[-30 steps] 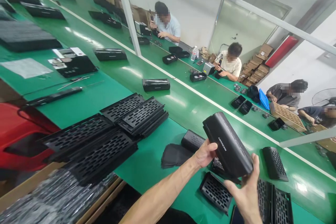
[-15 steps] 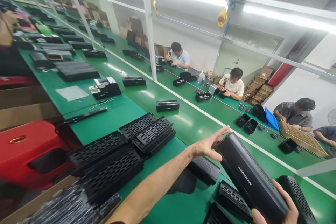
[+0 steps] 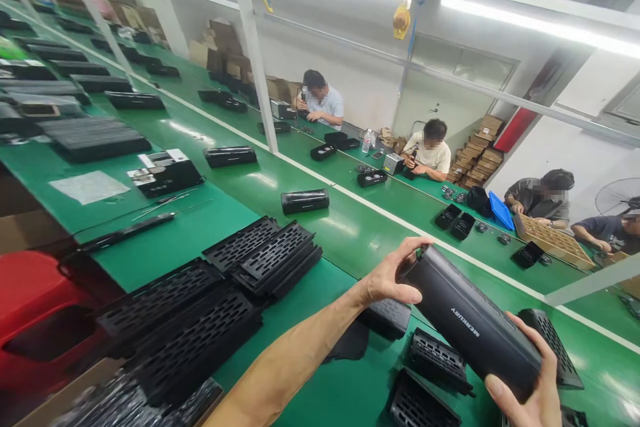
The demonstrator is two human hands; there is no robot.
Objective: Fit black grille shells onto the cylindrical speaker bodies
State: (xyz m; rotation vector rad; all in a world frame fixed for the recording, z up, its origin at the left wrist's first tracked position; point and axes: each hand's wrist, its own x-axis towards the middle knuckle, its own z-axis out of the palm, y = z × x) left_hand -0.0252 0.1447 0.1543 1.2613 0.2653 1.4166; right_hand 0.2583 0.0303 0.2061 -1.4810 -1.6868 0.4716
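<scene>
I hold a black speaker housing (image 3: 470,320) with MERKURY printed on its side, tilted with its left end higher. My left hand (image 3: 393,278) grips that upper end, thumb in front and fingers over the back edge. Around the lower right end, the thumb and fingers of my right hand (image 3: 533,373) are wrapped. Beneath lie slotted black covers, among them one grille piece (image 3: 440,360) and another grille piece (image 3: 417,403). A greyish black housing (image 3: 385,315) rests behind my left wrist.
Slotted black panels (image 3: 200,337) are stacked on the green bench at left, beside an electric screwdriver (image 3: 130,230) and a small black-and-silver machine (image 3: 167,170). A housing (image 3: 305,201) lies on the green conveyor. Several co-workers sit across the line. A red stool (image 3: 40,320) stands at left.
The view has turned slightly right. My left hand has closed further onto the housing's upper end, where its fingers were more stretched out. The housing has rolled slightly and lies a little flatter.
</scene>
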